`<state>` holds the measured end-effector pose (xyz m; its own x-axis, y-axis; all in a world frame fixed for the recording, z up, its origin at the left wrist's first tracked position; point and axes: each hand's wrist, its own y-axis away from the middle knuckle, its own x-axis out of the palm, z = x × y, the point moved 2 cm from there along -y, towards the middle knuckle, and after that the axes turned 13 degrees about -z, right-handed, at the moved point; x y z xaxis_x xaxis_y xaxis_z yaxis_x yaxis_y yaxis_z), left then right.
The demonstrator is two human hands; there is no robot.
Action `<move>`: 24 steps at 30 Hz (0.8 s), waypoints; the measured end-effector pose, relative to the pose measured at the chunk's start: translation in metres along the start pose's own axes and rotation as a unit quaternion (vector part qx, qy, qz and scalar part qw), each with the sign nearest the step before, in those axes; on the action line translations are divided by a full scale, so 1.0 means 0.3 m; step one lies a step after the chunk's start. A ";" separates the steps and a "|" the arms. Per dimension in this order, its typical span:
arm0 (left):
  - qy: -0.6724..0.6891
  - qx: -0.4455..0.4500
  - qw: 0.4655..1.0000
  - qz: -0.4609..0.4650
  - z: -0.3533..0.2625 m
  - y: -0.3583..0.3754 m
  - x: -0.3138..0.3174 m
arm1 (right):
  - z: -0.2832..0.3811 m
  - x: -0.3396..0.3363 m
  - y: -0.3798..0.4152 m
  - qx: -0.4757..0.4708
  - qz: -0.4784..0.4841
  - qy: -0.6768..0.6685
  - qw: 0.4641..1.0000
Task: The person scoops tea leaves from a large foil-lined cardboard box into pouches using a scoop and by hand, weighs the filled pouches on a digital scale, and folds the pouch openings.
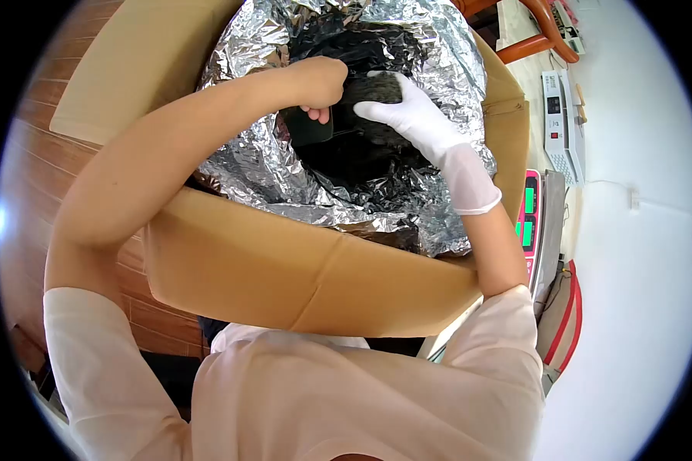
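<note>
A crinkled silver foil lining [242,173] fills a cardboard box [284,269] in front of me, with dark loose material deep inside it. My left hand [323,84], bare, is closed in a fist over the opening. Just below its fingers is a dark, flat, scoop-like thing [313,131] with a rounded corner; the grip on it is mostly hidden. My right hand [411,111] wears a white glove [434,131]. Its thumb and fingers curve around a clump of dark leafy material [380,91], close to the left fist.
Box flaps stick out at the left [142,69] and toward my body. To the right stand a scale [529,211] with green displays and a white device [553,115]. An orange-brown wooden chair part [546,38] is at the upper right. Wooden flooring [161,307] shows at left.
</note>
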<state>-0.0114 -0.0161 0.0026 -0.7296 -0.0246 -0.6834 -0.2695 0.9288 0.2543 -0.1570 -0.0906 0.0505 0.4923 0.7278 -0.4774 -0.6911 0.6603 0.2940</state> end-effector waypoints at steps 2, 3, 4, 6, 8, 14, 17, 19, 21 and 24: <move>0.023 0.016 1.000 -0.007 0.007 -0.006 0.007 | -0.063 0.008 -0.043 -0.063 -0.057 0.128 0.988; 0.022 0.018 1.000 -0.006 0.006 -0.005 0.007 | -0.064 0.010 -0.040 -0.062 -0.059 0.128 0.988; 0.025 0.017 1.000 0.000 0.005 -0.004 0.008 | -0.061 0.009 -0.036 -0.078 -0.078 0.143 0.983; 0.035 0.010 0.999 0.000 0.002 -0.004 0.008 | -0.056 -0.020 -0.037 -0.094 -0.104 0.161 0.977; 0.040 0.003 0.999 -0.015 0.009 -0.017 -0.001 | -0.062 -0.054 -0.060 -0.095 -0.073 0.193 0.974; 0.138 -0.017 0.986 -0.094 -0.005 -0.011 -0.066 | -0.069 -0.084 -0.022 -0.142 -0.124 0.286 0.939; 0.206 -0.050 0.973 -0.097 0.008 -0.021 -0.059 | -0.073 -0.093 -0.004 -0.178 -0.128 0.306 0.926; 0.193 -0.098 0.974 -0.060 0.014 -0.022 -0.033 | -0.080 -0.102 0.003 -0.176 -0.135 0.301 0.927; 0.233 -0.084 0.965 -0.087 0.012 -0.015 -0.033 | -0.086 -0.114 -0.007 -0.176 -0.141 0.299 0.927; 0.196 -0.073 0.972 -0.104 0.003 -0.029 -0.077 | -0.089 -0.134 -0.001 -0.171 -0.143 0.289 0.931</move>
<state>0.0083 -0.0233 0.0157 -0.8257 -0.3712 -0.4246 -0.5020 0.8270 0.2531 -0.1908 -0.1249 0.0475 0.3833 0.2455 -0.8904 -0.7529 0.6414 -0.1472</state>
